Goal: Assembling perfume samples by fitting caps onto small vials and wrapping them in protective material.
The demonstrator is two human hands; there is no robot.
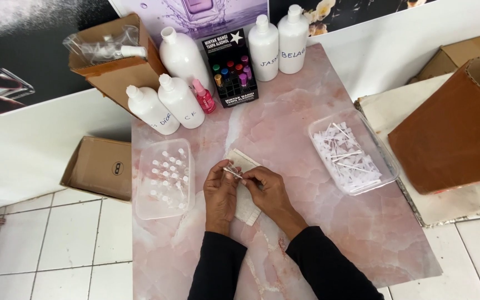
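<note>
From the head view, our left hand (220, 191) and right hand (268, 189) meet at the centre of the frame, both pinching a small clear vial (232, 172), so it stays steady above a folded white cloth (245, 208) that would catch drips. Left of the hands a clear tub of small vials (164, 178) sits within reach; at right, a clear tub of white sprayer tops (351, 153). White bottles (181, 100) stand back at upper left on the pink marble tabletop (318, 222), out of the way.
</note>
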